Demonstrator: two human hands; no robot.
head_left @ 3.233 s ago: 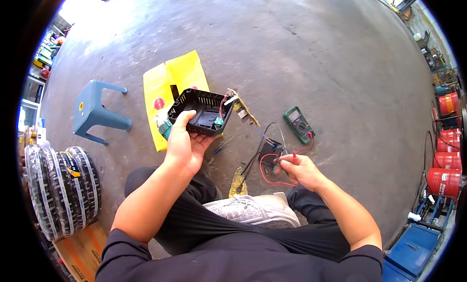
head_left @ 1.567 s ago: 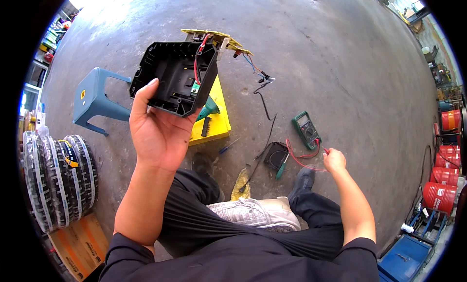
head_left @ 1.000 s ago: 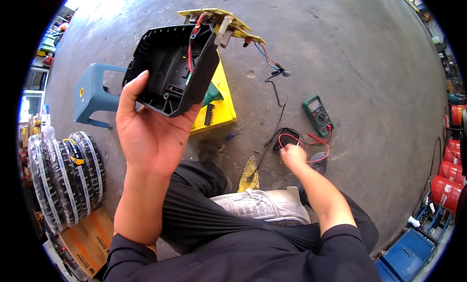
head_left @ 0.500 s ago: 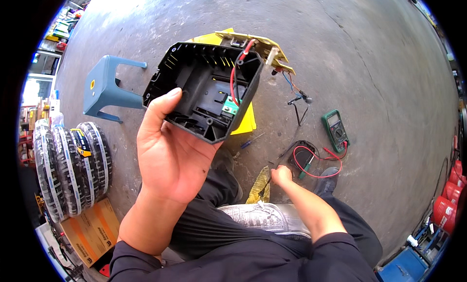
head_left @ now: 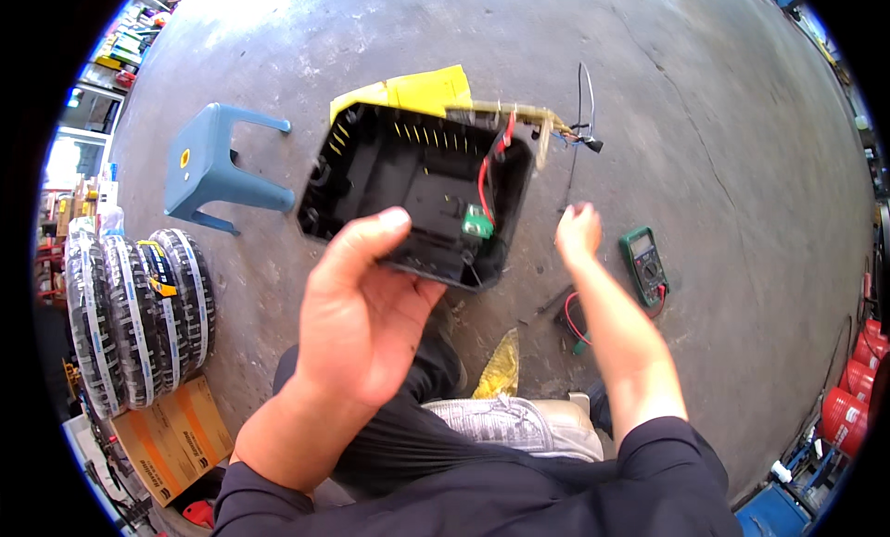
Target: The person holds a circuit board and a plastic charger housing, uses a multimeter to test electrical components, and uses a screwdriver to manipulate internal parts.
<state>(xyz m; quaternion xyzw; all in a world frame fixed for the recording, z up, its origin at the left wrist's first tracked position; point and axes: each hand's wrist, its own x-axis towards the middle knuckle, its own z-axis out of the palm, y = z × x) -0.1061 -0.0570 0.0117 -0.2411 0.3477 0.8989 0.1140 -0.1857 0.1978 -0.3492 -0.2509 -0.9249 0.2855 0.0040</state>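
My left hand point(head_left: 357, 324) grips an open black plastic housing point(head_left: 380, 180) from below, thumb over its near wall. Inside are red and black wires and a small green terminal block point(head_left: 477, 224). A tan circuit board point(head_left: 514, 111) hangs at its back edge, with thin wires running to a black cable point(head_left: 573, 185) on the right. My right hand point(head_left: 579, 227) is closed on that cable. A green multimeter point(head_left: 643, 264) lies on the floor right of my arm, beside a red lead point(head_left: 575, 315). A yellow board or sheet point(head_left: 399, 88) lies behind the housing.
On the concrete floor point(head_left: 705, 120) stand a blue plastic stool point(head_left: 209, 157) at left and stacked wrapped tyres point(head_left: 130, 319) above a cardboard box point(head_left: 171, 435). Red drums point(head_left: 844, 421) and a blue cart point(head_left: 769, 514) line the right edge. A crumpled yellow bag point(head_left: 499, 370) is by my legs.
My right hand has left the red lead it held earlier and has risen, lifting the black cable. The housing in my left hand has shifted right and slightly down since half a second ago.
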